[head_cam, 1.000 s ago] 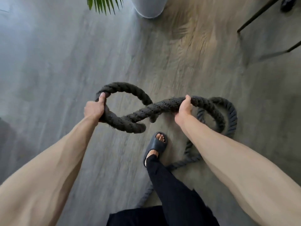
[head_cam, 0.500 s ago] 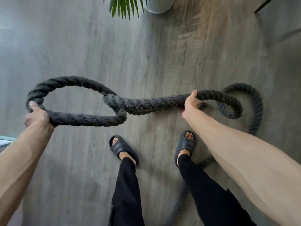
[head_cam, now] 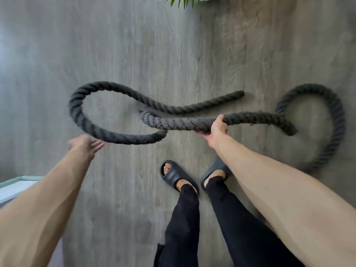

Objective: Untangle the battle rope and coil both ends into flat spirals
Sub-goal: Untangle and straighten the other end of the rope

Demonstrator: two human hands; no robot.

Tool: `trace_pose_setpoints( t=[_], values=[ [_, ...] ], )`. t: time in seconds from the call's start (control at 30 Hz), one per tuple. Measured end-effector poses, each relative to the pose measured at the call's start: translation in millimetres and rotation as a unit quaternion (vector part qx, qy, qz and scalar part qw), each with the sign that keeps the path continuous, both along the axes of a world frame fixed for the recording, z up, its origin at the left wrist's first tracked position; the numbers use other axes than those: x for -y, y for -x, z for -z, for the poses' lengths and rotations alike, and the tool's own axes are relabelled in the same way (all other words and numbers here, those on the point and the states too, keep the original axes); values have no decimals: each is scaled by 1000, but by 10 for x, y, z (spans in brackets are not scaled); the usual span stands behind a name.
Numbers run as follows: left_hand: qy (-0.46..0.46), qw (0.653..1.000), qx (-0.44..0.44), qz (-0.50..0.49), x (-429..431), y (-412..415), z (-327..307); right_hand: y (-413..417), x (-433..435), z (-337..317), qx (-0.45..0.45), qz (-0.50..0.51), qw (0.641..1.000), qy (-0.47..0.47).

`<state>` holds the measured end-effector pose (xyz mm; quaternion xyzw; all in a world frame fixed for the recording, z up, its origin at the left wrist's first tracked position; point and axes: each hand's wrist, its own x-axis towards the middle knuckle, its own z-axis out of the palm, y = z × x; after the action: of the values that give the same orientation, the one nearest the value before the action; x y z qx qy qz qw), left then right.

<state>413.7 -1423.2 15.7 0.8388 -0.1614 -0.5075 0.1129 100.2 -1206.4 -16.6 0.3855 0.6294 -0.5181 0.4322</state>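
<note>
Reaching with spread, empty fingers, the left hand [head_cam: 85, 144] sits just beside the near strand of the battle rope [head_cam: 173, 110] loop (thick, dark, twisted, fuzzy). Rope's long axis runs left-right across the floor [head_cam: 134, 45], partly lifted. Right of that loop, the right hand [head_cam: 216, 131] grips the raised strand; another curl lies farther right.

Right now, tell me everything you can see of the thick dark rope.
The thick dark grey twisted rope looks like coarse, fuzzy fibre laid in heavy strands. It makes a big open loop on the left, crosses itself near the middle, and curls into another loop on the grey wood-look floor at right. One blunt end points right, above the right hand, whose grip closes round a raised span. The open left hand is near the left loop, seemingly not gripping.
</note>
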Motion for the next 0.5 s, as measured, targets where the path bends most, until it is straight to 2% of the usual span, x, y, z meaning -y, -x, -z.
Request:
trace_pose_setpoints(
  t=[0.07,0.13,0.17,0.23,0.3,0.37,0.4,0.43,0.5],
  values=[
    [-12,996,8,89,-303,246,89,-141,77,70,-6,-10,1000,-15],
    [2,964,42,263,-591,530,176,-185,81,108,-8,-11,999,-35],
    [11,928,64,368,-680,669,213,-176,67,122,-5,-13,999,-42],
    [70,824,84,556,-826,984,250,-115,16,100,3,-32,998,-60],
    [137,718,45,681,-918,1384,205,-6,-29,40,0,-55,996,-71],
    [164,603,6,780,-946,1713,170,149,-21,-58,-12,-58,995,-75],
    [175,571,-3,802,-951,1817,132,229,1,-112,-19,-55,995,-77],
    [187,563,1,805,-956,1896,79,306,16,-163,-27,-51,996,-71],
    [197,593,57,778,-958,2016,-30,413,43,-253,-44,-34,998,-24]
  ],
)
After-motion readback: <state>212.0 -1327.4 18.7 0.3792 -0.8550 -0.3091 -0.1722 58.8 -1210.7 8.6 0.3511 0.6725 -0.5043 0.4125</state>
